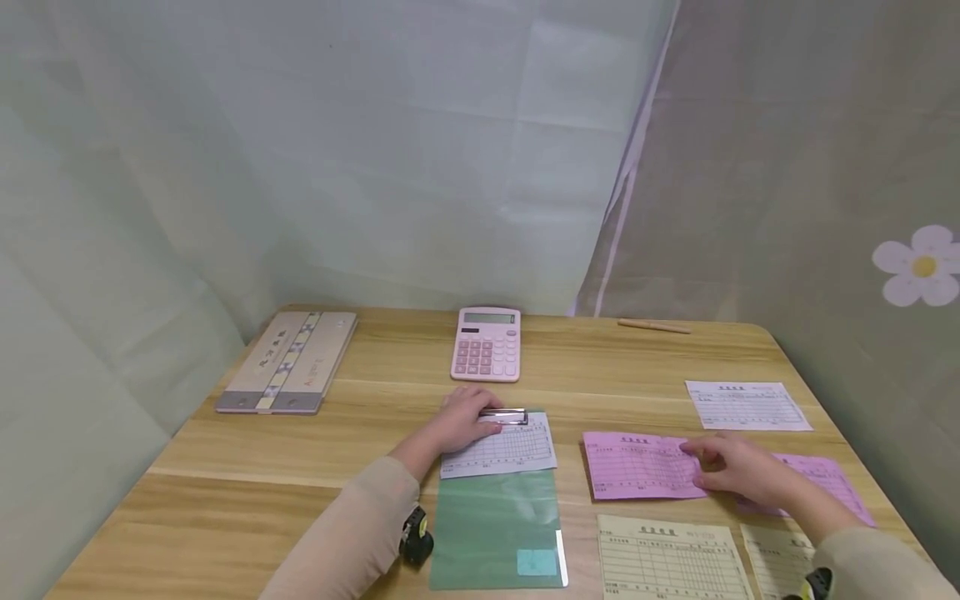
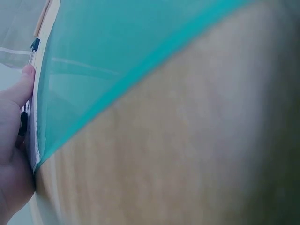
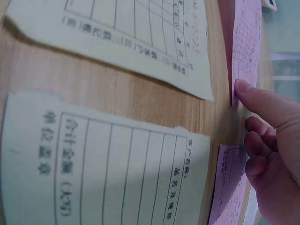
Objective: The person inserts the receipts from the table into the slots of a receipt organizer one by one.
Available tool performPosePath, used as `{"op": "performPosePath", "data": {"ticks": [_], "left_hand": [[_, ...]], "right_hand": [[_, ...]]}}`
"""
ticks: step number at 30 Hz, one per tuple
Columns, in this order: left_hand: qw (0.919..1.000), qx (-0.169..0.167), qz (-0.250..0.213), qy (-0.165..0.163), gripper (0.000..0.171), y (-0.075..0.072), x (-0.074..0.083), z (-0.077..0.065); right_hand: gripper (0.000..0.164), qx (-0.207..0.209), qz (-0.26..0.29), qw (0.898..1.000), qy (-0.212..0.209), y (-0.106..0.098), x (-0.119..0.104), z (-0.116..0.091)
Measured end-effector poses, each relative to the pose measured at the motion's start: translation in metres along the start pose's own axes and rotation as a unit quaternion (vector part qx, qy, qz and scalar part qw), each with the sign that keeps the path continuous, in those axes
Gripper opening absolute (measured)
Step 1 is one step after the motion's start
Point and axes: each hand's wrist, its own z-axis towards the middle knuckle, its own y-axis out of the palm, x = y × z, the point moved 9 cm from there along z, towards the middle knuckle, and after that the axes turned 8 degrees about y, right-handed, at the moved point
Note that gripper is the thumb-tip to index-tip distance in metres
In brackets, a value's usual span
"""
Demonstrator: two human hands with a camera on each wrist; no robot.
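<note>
My left hand (image 1: 463,418) lies at the top of a green clip folder (image 1: 495,529), fingers and thumb on either side of its metal clip (image 1: 504,416). A white receipt slip (image 1: 498,452) sits under that clip, with the thumb on its upper part. Over on the right, my right hand (image 1: 738,468) pinches the right edge of a pink receipt slip (image 1: 637,467) between thumb and fingers. Another pink slip (image 1: 828,483) lies partly hidden beneath the right hand and forearm. In the right wrist view, the thumb (image 3: 265,103) presses on the pinched slip's edge.
Two yellow slips (image 1: 675,558) (image 1: 776,554) lie at the front right, and a white slip (image 1: 748,406) lies farther back. A pink calculator (image 1: 486,344) stands behind the folder. A boxed notebook (image 1: 288,362) is at back left; a thin brown stick (image 1: 654,326) lies near the rear edge.
</note>
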Motion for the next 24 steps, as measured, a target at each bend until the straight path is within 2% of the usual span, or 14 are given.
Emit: {"op": "performPosePath", "data": {"ticks": [7,18,24], "left_hand": [[1.0000,0.004,-0.006,0.001,0.034,-0.0007,0.0006,-0.0004],[0.9999,0.002,-0.010,-0.001,0.034,-0.0015,0.0007,-0.0020],[1.0000,0.000,-0.006,0.000,0.035,-0.0003,0.0004,-0.0009]], "right_hand": [[0.047,-0.003,0.024,1.000,0.005,0.0023,-0.0044,0.0016],[0.053,-0.019,0.077,0.996,0.041,0.0079,-0.0025,0.0014],[0.053,-0.019,0.106,0.993,0.041,0.0080,0.0024,0.0002]]}}
